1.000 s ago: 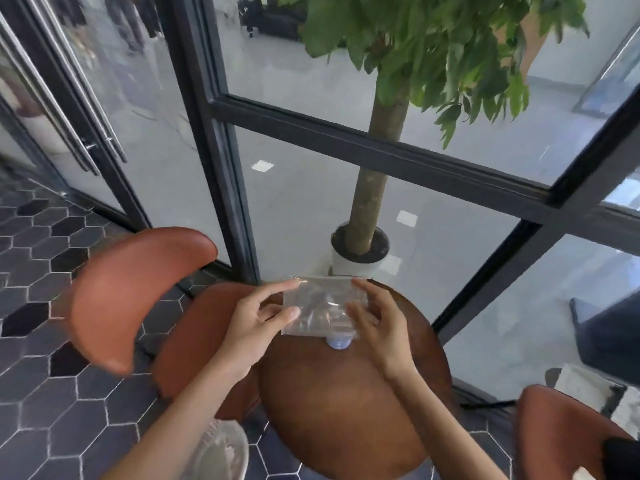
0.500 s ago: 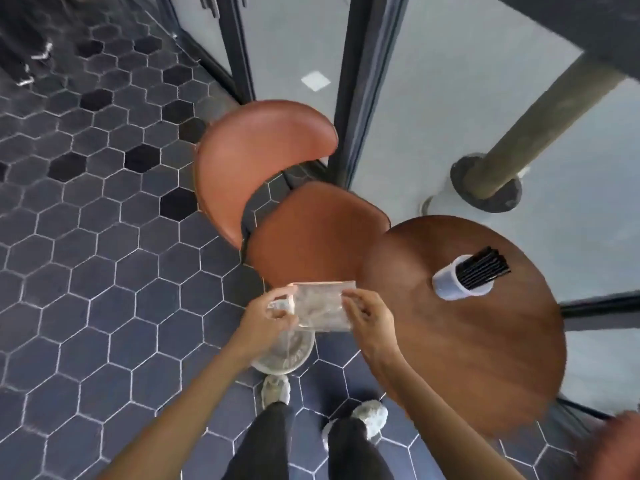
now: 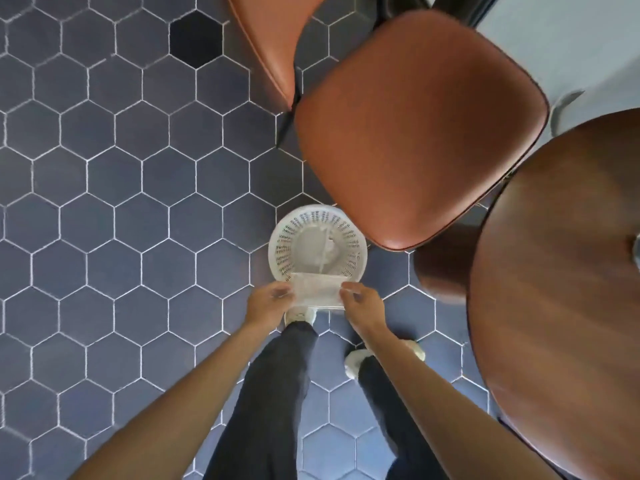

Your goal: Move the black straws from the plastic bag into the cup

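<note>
A clear plastic bag (image 3: pixel 317 289) is stretched flat between my two hands, and no straws show inside it. My left hand (image 3: pixel 268 299) pinches its left edge and my right hand (image 3: pixel 360 301) pinches its right edge. The bag hangs just above the near rim of a white perforated waste basket (image 3: pixel 317 245) on the floor. The cup with the black straws is out of view; only a sliver of something pale (image 3: pixel 636 252) shows at the right edge on the table.
A brown leather chair (image 3: pixel 415 133) stands just beyond the basket. The round wooden table (image 3: pixel 561 306) fills the right side. My legs and pale shoes (image 3: pixel 353 363) stand on dark hexagon floor tiles (image 3: pixel 138 202) that stretch to the left.
My view has swung down from the table to the floor. Both hands carried the bag off the table and down over the waste basket. The cup of straws left the view.
</note>
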